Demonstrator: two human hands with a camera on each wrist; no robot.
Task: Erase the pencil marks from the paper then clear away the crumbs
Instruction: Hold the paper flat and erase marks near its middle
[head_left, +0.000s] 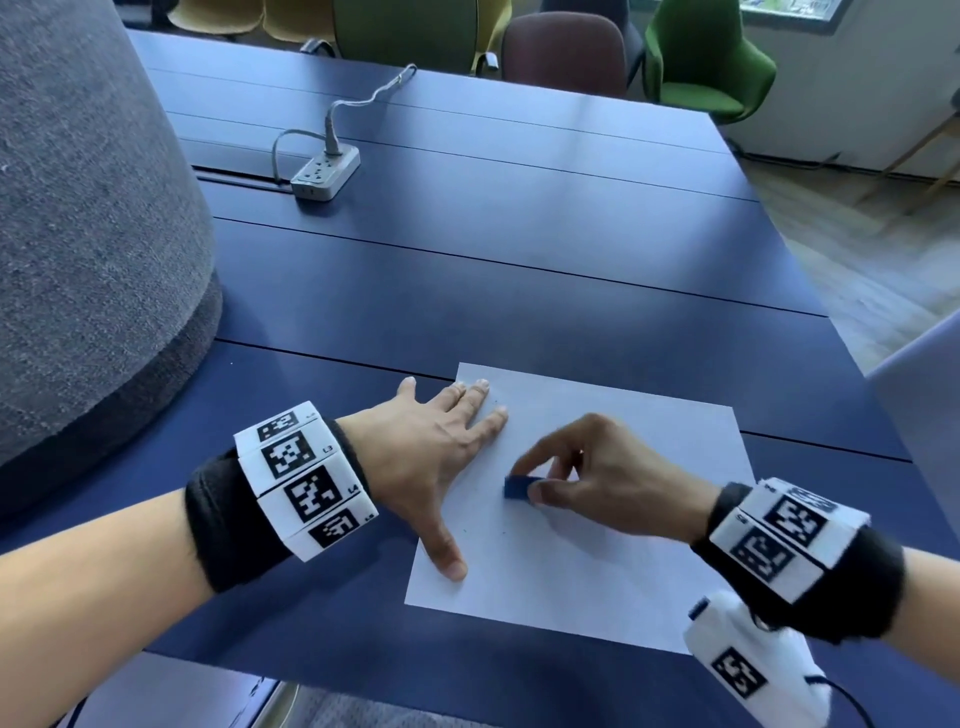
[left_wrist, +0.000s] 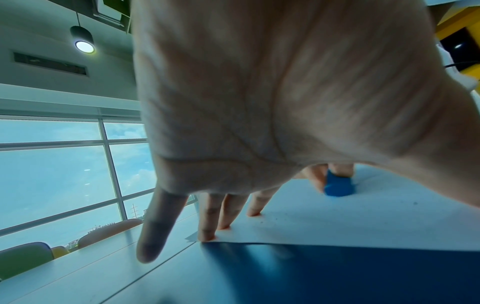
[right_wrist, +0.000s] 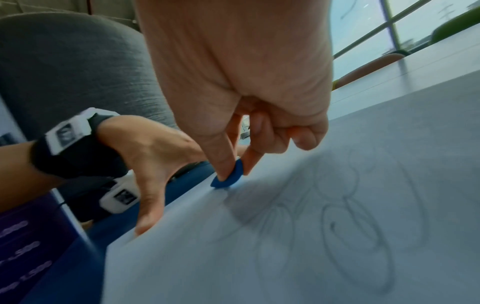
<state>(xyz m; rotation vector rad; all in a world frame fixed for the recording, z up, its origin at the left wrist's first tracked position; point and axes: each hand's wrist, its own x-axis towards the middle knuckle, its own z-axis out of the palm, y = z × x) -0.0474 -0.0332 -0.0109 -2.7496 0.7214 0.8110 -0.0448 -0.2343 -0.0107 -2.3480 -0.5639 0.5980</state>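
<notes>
A white sheet of paper (head_left: 613, 561) lies on the dark blue table (head_left: 467, 270) near its front edge. My right hand (head_left: 592, 467) pinches a small blue eraser (head_left: 517, 487) between thumb and fingers, its lower edge on the paper. The right wrist view shows the eraser (right_wrist: 228, 176) touching the sheet beside faint looping pencil marks (right_wrist: 345, 218). My left hand (head_left: 441, 457) lies flat with fingers spread, pressing the paper's left edge; its fingertips (left_wrist: 207, 236) rest on the sheet's far corner. Tiny dark crumbs (left_wrist: 261, 222) dot the paper.
A grey fabric-covered curved panel (head_left: 88, 234) rises at the table's left. A white power strip (head_left: 324, 174) with a plugged cable sits at the back left. Green and maroon chairs (head_left: 701, 57) stand beyond the far edge. A pale object's corner (head_left: 919, 395) shows at the right.
</notes>
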